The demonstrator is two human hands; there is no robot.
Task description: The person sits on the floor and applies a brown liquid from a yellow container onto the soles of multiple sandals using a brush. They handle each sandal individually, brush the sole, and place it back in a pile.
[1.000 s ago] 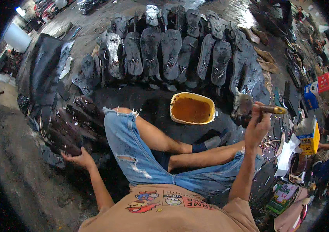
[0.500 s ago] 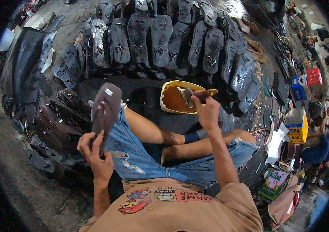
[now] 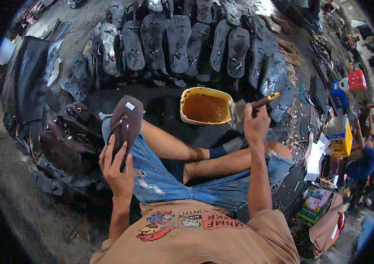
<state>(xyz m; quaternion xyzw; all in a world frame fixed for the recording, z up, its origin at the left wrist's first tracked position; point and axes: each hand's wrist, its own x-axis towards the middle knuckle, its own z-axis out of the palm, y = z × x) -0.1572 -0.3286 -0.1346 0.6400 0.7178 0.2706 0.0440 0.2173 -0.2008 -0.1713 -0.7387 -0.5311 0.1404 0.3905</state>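
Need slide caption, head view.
Left hand holds a dark brown sandal; right hand holds a brush beside a tub of amber liquid.

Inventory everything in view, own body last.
held sandal: 1, dark brown, left hand
brush: 1, brown handle, right hand
tub of amber liquid: 1, pale yellow, centre
sandal soles: many, black, rows ahead
piled sandals: several, dark brown, left
sheet: 1, black, upper left
bucket: 1, white, upper left
boxes: at least 3, red, blue, yellow, right
pack: 1, green, lower right
scraps: uncountable, mixed, right
other person: at least 1, blue clothing, right
left hand: 1, bare, on sandal
right hand: 1, bare, on brush
jeans: 1, blue, below tub
shirt: 1, tan, lower edge
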